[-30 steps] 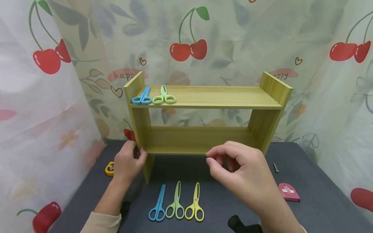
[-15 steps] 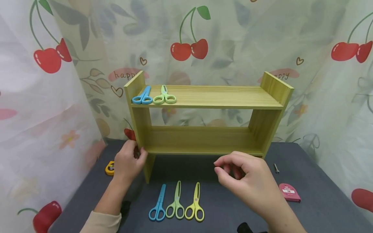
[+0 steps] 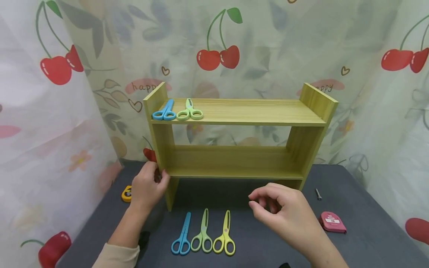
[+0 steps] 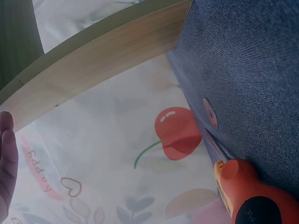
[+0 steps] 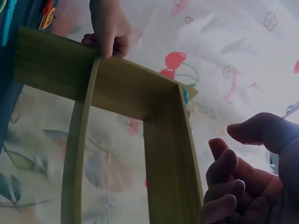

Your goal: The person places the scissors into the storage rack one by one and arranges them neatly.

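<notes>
A two-tier wooden shelf [image 3: 241, 111] stands on the dark grey table [image 3: 368, 238]. Blue scissors [image 3: 165, 111] and green scissors [image 3: 189, 111] lie at the left end of its top board. My left hand [image 3: 160, 178] grips the shelf's left side panel near its base; the right wrist view shows that left hand [image 5: 108, 33] with its fingers wrapped over the shelf [image 5: 117, 84] edge. My right hand [image 3: 263, 204] hovers in front of the shelf, fingers loosely curled, holding nothing. Below and left of it lie blue scissors [image 3: 182, 236], green scissors [image 3: 202, 234] and yellow scissors [image 3: 225, 235] in a row.
A yellow tape measure [image 3: 126, 193] sits left of the shelf, and the tape measure [image 4: 243, 191] is also in the left wrist view. A pink tape measure [image 3: 331, 222] and a small metal piece [image 3: 317, 193] lie at the right. Cherry-print curtains [image 3: 218, 56] close in the back and sides.
My right hand has dropped from the lower shelf's front edge down and slightly right toward the table. The left hand, the shelf and all the scissors have stayed put.
</notes>
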`<action>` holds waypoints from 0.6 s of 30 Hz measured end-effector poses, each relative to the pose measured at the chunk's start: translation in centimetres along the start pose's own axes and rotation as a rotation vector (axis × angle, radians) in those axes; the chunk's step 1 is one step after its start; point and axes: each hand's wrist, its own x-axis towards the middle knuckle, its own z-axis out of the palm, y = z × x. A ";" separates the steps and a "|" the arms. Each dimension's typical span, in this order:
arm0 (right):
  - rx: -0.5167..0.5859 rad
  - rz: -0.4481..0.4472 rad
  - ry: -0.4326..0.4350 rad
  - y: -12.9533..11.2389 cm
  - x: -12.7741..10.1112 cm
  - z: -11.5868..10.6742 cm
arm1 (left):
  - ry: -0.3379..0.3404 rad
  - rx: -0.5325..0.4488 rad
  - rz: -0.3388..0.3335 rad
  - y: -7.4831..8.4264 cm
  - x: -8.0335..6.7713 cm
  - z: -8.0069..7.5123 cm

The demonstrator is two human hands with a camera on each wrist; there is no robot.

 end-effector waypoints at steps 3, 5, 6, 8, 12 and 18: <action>-0.012 -0.005 -0.012 0.6 -0.3 0.3 | 0.000 -0.003 0.002 0.0 0.0 0.0; -0.019 -0.005 -0.022 0.9 -0.5 0.6 | 0.000 -0.003 0.002 0.0 0.0 0.0; -0.022 -0.003 -0.027 1.1 -0.6 0.7 | -0.001 -0.003 0.002 0.0 0.0 0.0; -0.027 0.004 -0.037 1.4 -0.7 0.9 | -0.004 -0.001 0.002 0.0 0.0 0.0; -0.033 0.021 -0.058 2.1 -0.8 1.4 | -0.007 -0.003 0.000 0.0 0.0 0.0; -0.030 0.086 -0.099 2.9 -0.5 2.0 | -0.004 -0.002 -0.002 -0.1 -0.1 0.1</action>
